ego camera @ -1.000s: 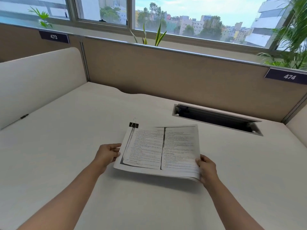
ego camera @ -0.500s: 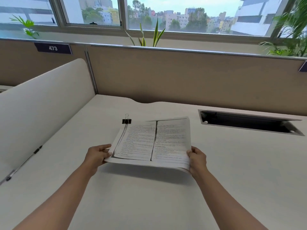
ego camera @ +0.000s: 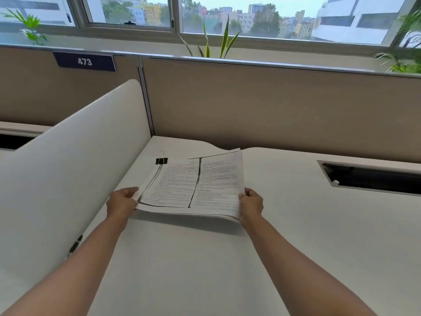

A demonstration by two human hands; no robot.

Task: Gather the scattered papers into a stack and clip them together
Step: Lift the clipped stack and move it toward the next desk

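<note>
A stack of printed papers (ego camera: pixel 193 185) is held a little above the white desk (ego camera: pixel 296 236), casting a shadow beneath it. My left hand (ego camera: pixel 120 202) grips the stack's near left corner. My right hand (ego camera: pixel 251 202) grips its near right corner. A black binder clip (ego camera: pixel 161 160) with silver handles is fixed on the stack's far left corner. The sheets fan slightly apart at the near right edge.
A curved white divider (ego camera: pixel 68 167) rises along the left, with a black pen (ego camera: pixel 75 245) lying at its foot. A tan partition (ego camera: pixel 273 106) closes the back. A dark cable slot (ego camera: pixel 373 179) is cut into the desk at right.
The stack, held in both hands, has shifted left toward the divider and the view has turned left with it. Both grips are unchanged.
</note>
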